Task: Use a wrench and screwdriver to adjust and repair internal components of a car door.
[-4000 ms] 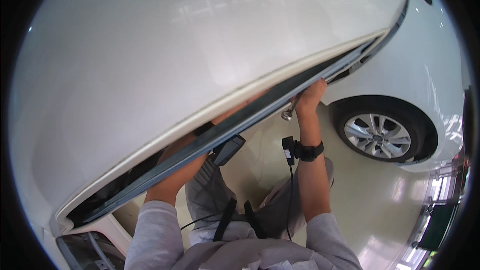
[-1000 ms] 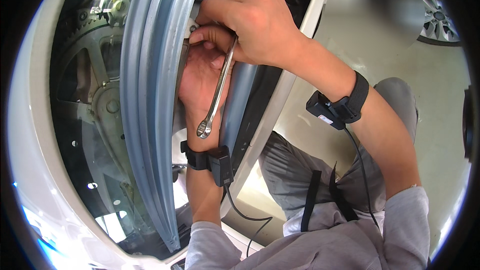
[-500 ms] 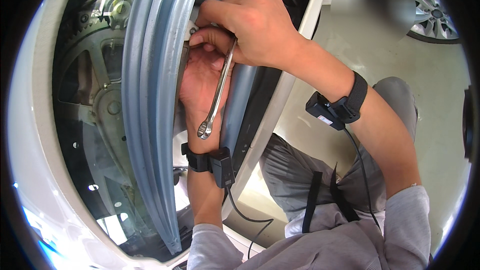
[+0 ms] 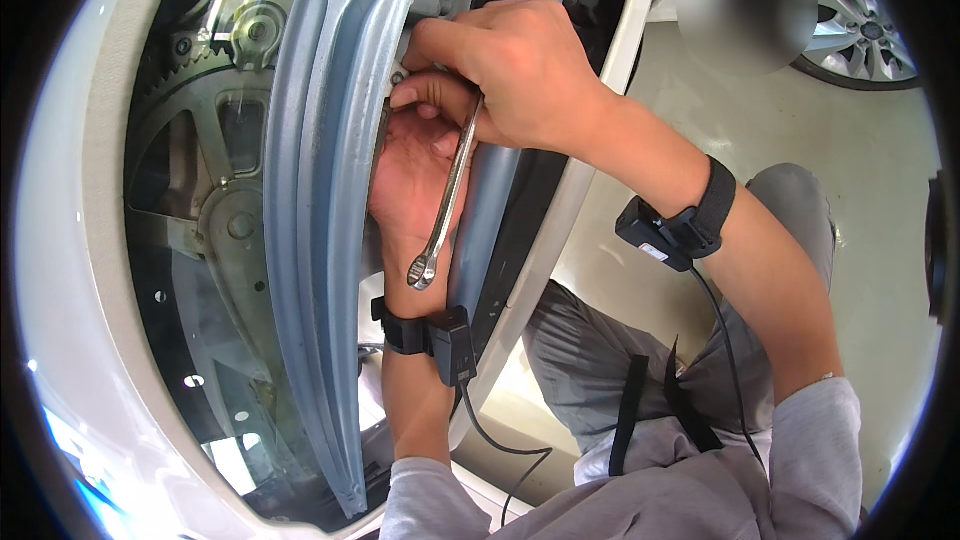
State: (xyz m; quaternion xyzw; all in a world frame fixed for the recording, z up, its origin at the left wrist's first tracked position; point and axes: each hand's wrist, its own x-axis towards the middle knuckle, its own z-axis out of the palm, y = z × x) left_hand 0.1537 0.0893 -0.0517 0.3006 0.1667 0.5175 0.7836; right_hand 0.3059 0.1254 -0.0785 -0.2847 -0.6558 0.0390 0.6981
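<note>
My right hand (image 4: 530, 75) is closed on a silver wrench (image 4: 450, 190), whose ring-shaped end hangs down over my left wrist. Its index finger and thumb reach toward a small pale fitting (image 4: 399, 77) beside the blue metal beam (image 4: 325, 190). Below it, palm up, my left hand (image 4: 412, 175) lies in the gap between that beam and a blue tube (image 4: 490, 190). Its fingers are curled and partly hidden by my right hand; what they hold, if anything, cannot be seen.
A car door shell (image 4: 100, 270) surrounds the work, with a toothed window mechanism (image 4: 215, 170) behind glass on the left. Cabled black wrist units sit on my left wrist (image 4: 455, 345) and right forearm (image 4: 655, 232). A car wheel (image 4: 868, 30) stands at upper right.
The door and both hands appear slightly lower and further right in the picture. Both hands keep nearly the same pose, and the wrench stays in my right hand.
</note>
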